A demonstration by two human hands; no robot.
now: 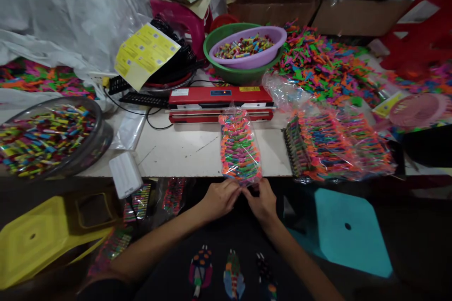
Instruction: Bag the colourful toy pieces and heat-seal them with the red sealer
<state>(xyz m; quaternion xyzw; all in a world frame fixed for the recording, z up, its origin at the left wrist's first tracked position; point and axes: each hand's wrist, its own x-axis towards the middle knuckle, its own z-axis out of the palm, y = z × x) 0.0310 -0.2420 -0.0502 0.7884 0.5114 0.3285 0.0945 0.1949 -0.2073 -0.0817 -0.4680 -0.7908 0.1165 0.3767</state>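
Note:
A clear plastic bag (240,148) packed with rows of small colourful plastic pieces lies on the white table, its far end against the front of a red sealing machine (221,99). At the table's front edge, my left hand (221,198) pinches the near end of the bag at its left corner. My right hand (262,200) grips the same end on the right, fingers closed. The two hands nearly touch. Several filled bags (332,143) lie together at the right of the table.
Left: a grey basin (102,138) of small coloured items, a white power bank (125,175) at the table edge, and plastic sleeves (129,129). Behind: nested green and purple basins (278,37) and a loose heap of colourful pieces (318,66). Yellow (35,235) and turquoise (353,230) stools stand below.

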